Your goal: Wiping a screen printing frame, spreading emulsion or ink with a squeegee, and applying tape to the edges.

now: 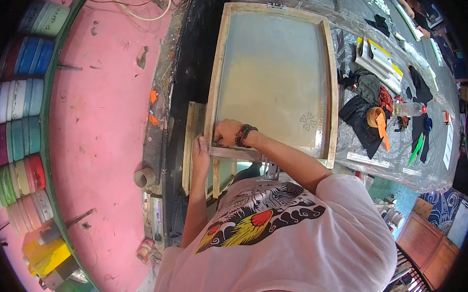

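While flat on plastic sheeting [350, 140], a rectangular wooden-framed mesh screen [272, 75].

Round paint tubs [17, 141] with coloured lids are lining the green shelf at left; a clear plastic bottle [408, 108] is lying at right.

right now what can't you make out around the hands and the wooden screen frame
- Head view: left hand fingertips, behind the frame's corner rail.
- Right hand grip: fist curled, anything held is hidden.
- Second frame beneath: mostly covered by the top one.
- Small mark on the mesh: too small.
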A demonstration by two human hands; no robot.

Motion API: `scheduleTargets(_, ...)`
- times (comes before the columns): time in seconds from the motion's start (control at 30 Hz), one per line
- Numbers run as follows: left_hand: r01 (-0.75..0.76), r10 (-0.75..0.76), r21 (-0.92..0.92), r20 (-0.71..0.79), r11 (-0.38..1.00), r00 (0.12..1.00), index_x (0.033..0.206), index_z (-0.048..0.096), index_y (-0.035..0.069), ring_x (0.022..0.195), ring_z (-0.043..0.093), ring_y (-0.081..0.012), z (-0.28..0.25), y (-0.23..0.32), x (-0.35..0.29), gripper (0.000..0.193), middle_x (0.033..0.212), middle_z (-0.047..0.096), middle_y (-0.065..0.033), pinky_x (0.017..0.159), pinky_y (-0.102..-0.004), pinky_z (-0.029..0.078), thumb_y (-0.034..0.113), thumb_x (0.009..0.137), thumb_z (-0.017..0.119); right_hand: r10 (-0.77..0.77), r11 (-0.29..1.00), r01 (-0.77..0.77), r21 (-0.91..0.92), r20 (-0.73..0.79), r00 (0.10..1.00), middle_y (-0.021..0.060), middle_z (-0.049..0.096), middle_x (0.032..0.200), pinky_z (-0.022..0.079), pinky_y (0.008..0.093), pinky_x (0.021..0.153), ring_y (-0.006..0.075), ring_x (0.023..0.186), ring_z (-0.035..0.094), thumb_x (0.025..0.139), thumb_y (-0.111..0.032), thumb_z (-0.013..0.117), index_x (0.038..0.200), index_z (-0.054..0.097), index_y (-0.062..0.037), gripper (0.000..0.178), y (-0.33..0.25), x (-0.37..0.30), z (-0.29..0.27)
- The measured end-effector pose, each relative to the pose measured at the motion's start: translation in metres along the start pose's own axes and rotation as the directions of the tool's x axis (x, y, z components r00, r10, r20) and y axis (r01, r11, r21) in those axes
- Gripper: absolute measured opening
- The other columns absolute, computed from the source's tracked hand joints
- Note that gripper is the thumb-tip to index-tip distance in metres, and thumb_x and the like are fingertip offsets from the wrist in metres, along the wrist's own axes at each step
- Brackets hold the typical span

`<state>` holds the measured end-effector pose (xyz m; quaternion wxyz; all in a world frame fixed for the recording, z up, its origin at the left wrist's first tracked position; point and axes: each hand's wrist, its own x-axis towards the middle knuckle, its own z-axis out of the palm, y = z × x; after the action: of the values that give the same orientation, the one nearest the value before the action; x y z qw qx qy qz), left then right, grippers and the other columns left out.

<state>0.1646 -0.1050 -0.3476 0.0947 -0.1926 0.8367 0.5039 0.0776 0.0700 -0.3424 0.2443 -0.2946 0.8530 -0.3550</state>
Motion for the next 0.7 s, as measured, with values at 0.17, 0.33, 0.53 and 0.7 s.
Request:
scheduleTargets(0.17, 0.016, -0.014, -0.063, 0.029, 0.998, 0.999, 0.139, 0.049, -0.005, 0.126, 0.053, -0.0308, -0.001, -0.018, 0.006, 0.067, 0.134, 0.057, -0.0230, 0.107, -0.0356, 0.038, 0.052, 0.106, 0.038, -0.117, 0.990, 0.118, -0.072, 0.021, 0.993, 0.0164, 0.071, 0.078, 0.056, 0.0471, 0.070, 0.0387, 0.075, 0.068, 0.073, -0.022, 0.066, 0.083, 0.077, -0.0122, 0.018, 0.000, 0.005, 0.004)
scheduleTargets(0.33, 0.002, -0.002, -0.014, 0.020, 1.000, 1.000, 0.134, 0.051, -0.004, 0.122, 0.055, -0.0320, -0.001, 0.000, 0.000, 0.053, 0.129, 0.059, -0.0222, 0.105, -0.0376, 0.040, 0.040, 0.108, 0.035, -0.157, 0.981, 0.156, -0.118, 0.002, 0.988, 0.0177, 0.069, 0.080, 0.054, 0.0494, 0.072, 0.0399, 0.079, 0.067, 0.075, -0.026, 0.063, 0.082, 0.073, -0.0102, 0.020, 0.006, 0.000, 0.009)
scheduleTargets(0.53, -0.044, 0.045, -0.026, 0.016, 0.999, 0.999, 0.131, 0.053, -0.002, 0.116, 0.056, -0.0285, 0.000, -0.008, 0.005, 0.050, 0.120, 0.061, -0.0196, 0.101, -0.0355, 0.041, 0.041, 0.108, 0.038, -0.149, 0.979, 0.151, -0.134, 0.023, 0.989, 0.0195, 0.068, 0.088, 0.053, 0.0506, 0.076, 0.0400, 0.084, 0.066, 0.079, -0.028, 0.061, 0.087, 0.068, -0.0042, 0.027, 0.011, 0.000, 0.005)
scheduleTargets(0.7, -0.095, 0.096, -0.047, 0.027, 0.994, 0.995, 0.129, 0.053, 0.000, 0.104, 0.058, -0.0240, -0.001, -0.015, 0.004, 0.048, 0.111, 0.062, -0.0150, 0.094, -0.0349, 0.045, 0.042, 0.108, 0.040, -0.183, 0.965, 0.175, -0.194, -0.025, 0.983, 0.0196, 0.067, 0.097, 0.054, 0.0474, 0.082, 0.0381, 0.092, 0.067, 0.082, -0.028, 0.061, 0.095, 0.064, 0.0014, 0.032, 0.011, -0.006, 0.004)
